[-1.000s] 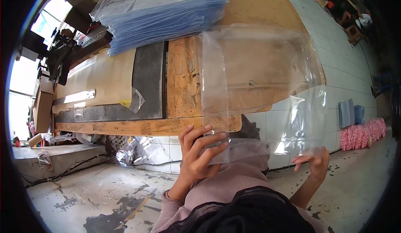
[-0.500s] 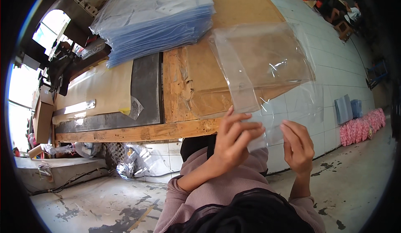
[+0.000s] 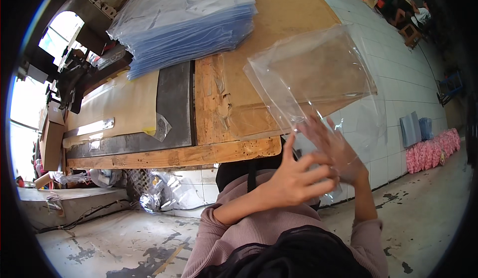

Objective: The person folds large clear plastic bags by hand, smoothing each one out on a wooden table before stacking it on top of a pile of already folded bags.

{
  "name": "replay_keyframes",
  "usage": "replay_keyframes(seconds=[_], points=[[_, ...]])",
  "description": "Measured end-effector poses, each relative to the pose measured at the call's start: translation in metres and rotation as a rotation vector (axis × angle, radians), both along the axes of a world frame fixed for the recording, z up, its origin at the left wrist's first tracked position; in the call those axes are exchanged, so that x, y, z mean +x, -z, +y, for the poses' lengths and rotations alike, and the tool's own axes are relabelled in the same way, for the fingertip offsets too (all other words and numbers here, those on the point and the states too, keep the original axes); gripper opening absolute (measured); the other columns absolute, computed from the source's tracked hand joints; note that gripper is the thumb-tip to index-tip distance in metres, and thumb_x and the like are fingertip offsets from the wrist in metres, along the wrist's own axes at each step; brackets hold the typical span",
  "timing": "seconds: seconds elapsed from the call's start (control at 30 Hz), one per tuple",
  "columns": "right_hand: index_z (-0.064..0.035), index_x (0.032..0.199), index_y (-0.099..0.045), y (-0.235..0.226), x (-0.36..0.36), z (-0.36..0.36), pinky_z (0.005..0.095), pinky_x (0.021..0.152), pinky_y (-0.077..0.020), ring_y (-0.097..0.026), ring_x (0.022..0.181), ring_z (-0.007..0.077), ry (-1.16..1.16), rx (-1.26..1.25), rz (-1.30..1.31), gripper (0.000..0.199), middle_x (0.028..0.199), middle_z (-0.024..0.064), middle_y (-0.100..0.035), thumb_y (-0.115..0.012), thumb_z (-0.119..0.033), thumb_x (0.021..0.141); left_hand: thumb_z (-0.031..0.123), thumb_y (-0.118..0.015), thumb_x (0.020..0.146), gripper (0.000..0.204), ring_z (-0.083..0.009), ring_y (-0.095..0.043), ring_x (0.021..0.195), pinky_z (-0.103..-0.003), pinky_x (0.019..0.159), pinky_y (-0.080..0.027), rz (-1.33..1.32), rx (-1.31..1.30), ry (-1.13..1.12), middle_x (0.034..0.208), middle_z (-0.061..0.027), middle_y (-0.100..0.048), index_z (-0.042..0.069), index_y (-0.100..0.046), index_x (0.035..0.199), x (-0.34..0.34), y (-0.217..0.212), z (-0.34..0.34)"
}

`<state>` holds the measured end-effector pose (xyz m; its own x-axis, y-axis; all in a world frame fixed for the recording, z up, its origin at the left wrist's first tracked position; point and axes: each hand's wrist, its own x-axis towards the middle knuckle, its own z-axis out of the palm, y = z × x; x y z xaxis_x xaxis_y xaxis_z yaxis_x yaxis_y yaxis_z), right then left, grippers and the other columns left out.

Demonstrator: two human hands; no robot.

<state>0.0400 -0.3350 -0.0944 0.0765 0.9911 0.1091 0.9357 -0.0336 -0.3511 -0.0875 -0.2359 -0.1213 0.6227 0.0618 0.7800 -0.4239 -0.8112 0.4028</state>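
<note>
A clear plastic bag (image 3: 318, 74) hangs out past the right end of the table, its far part over the brown sheet. My left hand (image 3: 301, 178) grips the near edge of this bag, with the index finger raised and the other fingers curled. Through the film I see my right hand (image 3: 336, 148), its fingers stretched out and pointing away from me. It seems to be inside the bag's mouth, though the clear layers make this hard to tell. A thick stack of clear, bluish plastic bags (image 3: 191, 34) lies farther back on the table.
The wooden table (image 3: 219, 153) carries a brown sheet (image 3: 294, 4) and a dark board (image 3: 177, 104) with tan paper (image 3: 124, 104). Pink bundles (image 3: 433, 151) and grey-blue packs (image 3: 411, 128) stand by the right wall. Another person (image 3: 422, 15) sits at the far right.
My right hand has moved left and away from me, behind or into the film, and its fingers have straightened. My left hand has shifted slightly right and nearer. The bag has tilted.
</note>
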Motion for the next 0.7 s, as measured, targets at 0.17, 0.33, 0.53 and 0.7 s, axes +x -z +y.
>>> replay_keyframes(seconds=[0.17,0.33,0.53,0.7], points=[[-0.0071,0.126,-0.045,0.017,0.031,0.065,0.0409,0.093,-0.0349,-0.043,0.118,0.0253,-0.087,0.189,-0.281,0.046,0.132,0.0105,-0.042,-0.051,-0.013,0.081,0.015,-0.062,0.070,0.011,-0.0011,-0.052,0.095,-0.074,0.100,-0.006,-0.051,0.125,0.102,0.076,0.0112,-0.054,0.017,-0.052,0.066,0.017,0.008,-0.026],[-0.0105,0.113,-0.052,0.032,0.043,0.141,0.0384,0.085,-0.0369,-0.048,0.109,0.0225,-0.040,0.375,-0.413,0.030,0.117,0.0085,-0.051,-0.052,-0.014,0.083,0.016,-0.060,0.073,0.014,0.0008,-0.049,0.101,-0.078,0.095,-0.003,-0.069,0.176,0.192,0.076,0.0101,-0.053,0.017,-0.048,0.065,0.017,0.005,-0.040],[-0.0093,0.107,-0.055,0.055,0.090,0.171,0.0398,0.088,-0.0376,-0.050,0.107,0.0258,0.207,0.442,-0.065,0.026,0.111,0.0115,-0.054,-0.056,-0.012,0.080,0.016,-0.060,0.073,0.012,-0.0002,-0.049,0.103,-0.077,0.097,0.001,-0.001,0.098,0.244,0.077,0.0116,-0.053,0.017,-0.052,0.065,0.009,-0.004,-0.009],[-0.0029,0.107,-0.053,0.026,0.070,0.175,0.0359,0.084,-0.0425,-0.054,0.099,0.0284,0.206,0.462,0.400,0.030,0.104,0.0147,-0.056,-0.057,-0.004,0.078,0.035,-0.063,0.079,0.038,-0.0272,-0.042,0.121,-0.073,0.096,-0.011,0.254,-0.186,0.315,0.118,-0.0114,-0.049,0.014,-0.055,0.109,-0.016,-0.029,0.033]])
